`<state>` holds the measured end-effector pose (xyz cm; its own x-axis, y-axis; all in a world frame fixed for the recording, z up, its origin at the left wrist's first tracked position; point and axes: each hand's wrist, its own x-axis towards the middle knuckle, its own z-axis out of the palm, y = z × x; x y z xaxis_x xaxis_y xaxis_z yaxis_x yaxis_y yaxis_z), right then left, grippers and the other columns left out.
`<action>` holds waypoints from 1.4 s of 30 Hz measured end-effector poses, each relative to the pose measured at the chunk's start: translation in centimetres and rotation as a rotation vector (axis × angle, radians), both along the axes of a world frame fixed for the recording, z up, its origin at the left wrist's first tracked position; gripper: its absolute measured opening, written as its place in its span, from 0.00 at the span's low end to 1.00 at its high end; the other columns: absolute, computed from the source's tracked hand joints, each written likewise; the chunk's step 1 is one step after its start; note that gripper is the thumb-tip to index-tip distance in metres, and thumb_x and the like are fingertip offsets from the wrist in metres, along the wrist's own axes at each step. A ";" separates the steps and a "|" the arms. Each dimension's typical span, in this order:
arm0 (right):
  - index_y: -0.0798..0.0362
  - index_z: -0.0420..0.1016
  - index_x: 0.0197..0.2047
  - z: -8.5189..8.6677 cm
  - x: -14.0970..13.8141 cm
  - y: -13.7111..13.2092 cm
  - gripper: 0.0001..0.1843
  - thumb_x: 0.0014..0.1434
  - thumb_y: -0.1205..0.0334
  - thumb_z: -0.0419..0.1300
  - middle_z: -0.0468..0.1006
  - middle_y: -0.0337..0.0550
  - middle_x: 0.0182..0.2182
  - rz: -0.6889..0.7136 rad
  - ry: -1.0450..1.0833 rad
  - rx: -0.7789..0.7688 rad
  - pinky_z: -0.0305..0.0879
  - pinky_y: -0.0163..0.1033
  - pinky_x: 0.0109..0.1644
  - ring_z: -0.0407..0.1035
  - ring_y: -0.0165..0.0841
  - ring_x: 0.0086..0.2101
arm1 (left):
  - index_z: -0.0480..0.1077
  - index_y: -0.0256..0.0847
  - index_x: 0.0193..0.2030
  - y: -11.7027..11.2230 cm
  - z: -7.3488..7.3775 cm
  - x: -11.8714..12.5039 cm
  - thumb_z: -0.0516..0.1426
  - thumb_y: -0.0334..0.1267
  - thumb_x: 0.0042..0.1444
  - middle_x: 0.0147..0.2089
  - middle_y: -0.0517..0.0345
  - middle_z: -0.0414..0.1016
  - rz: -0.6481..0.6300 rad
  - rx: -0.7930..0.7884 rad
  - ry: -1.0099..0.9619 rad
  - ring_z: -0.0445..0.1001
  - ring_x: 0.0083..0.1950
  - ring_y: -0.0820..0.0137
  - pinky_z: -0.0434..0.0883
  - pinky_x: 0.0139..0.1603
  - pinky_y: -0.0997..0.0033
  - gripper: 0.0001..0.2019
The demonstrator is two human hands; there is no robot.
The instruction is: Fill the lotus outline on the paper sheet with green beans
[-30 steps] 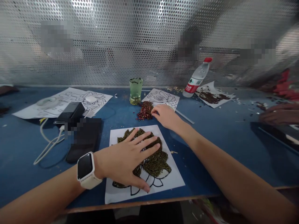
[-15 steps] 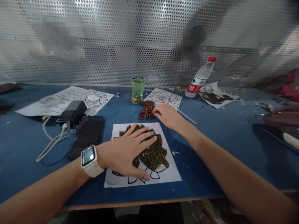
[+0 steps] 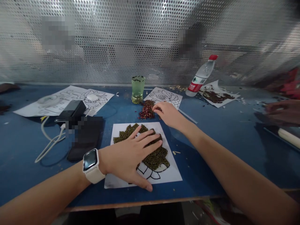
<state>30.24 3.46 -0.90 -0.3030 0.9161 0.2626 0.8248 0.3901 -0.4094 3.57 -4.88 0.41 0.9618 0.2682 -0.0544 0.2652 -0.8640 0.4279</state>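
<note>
reddish-brown heap of dried beans (image 3: 147,110) lies just left of the right hand (image 3: 169,114), whose loosely curled fingertips touch it; left hand (image 3: 127,157) presses flat, open, on the white bean-covered lotus sheet (image 3: 168,175).

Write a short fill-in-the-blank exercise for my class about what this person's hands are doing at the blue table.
1. The left hand lies flat on the ____ picture.
2. The right hand touches a pile of ____ beans.
3. A white ____ sits on the left wrist.
4. The green cup stands ____.

Missing words: lotus; red; watch; upright
</note>
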 end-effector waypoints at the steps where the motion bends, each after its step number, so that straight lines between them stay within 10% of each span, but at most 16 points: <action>1: 0.52 0.80 0.45 0.2 0.1 -0.2 0.13 0.74 0.62 0.54 0.84 0.52 0.45 -0.002 0.035 -0.010 0.67 0.47 0.46 0.74 0.42 0.41 | 0.35 0.46 0.85 0.1 0.0 -0.1 0.57 0.75 0.61 0.86 0.51 0.31 0.000 0.002 0.010 0.32 0.86 0.45 0.19 0.82 0.36 0.59; 10: 0.49 0.82 0.48 2.5 0.8 -1.6 0.13 0.73 0.53 0.60 0.85 0.47 0.43 0.065 0.231 -0.123 0.69 0.44 0.42 0.76 0.39 0.38 | 0.35 0.42 0.85 0.5 -0.1 -0.4 0.56 0.77 0.61 0.86 0.51 0.29 0.047 0.006 0.058 0.29 0.86 0.47 0.22 0.83 0.38 0.60; 17: 0.47 0.81 0.47 6.3 -0.6 -8.0 0.09 0.75 0.56 0.60 0.83 0.43 0.42 0.357 0.209 -0.271 0.70 0.41 0.44 0.75 0.35 0.39 | 0.37 0.43 0.85 0.5 -0.2 -0.7 0.56 0.76 0.61 0.86 0.48 0.32 0.052 0.032 -0.007 0.32 0.86 0.46 0.28 0.85 0.37 0.59; 29: 0.47 0.81 0.48 2.2 -0.1 -11.5 0.13 0.79 0.60 0.55 0.83 0.42 0.45 0.779 0.146 -0.464 0.69 0.38 0.47 0.74 0.33 0.42 | 0.43 0.42 0.85 -0.1 -0.3 0.2 0.63 0.74 0.56 0.86 0.47 0.37 0.124 0.031 -0.001 0.37 0.86 0.45 0.31 0.85 0.37 0.61; 42: 0.50 0.84 0.47 1.5 -0.2 -11.4 0.09 0.77 0.63 0.60 0.82 0.42 0.41 0.838 0.162 -0.388 0.69 0.36 0.47 0.74 0.32 0.41 | 0.45 0.41 0.84 -0.3 0.0 0.4 0.63 0.75 0.55 0.86 0.45 0.40 0.132 0.066 0.026 0.37 0.86 0.45 0.34 0.85 0.39 0.61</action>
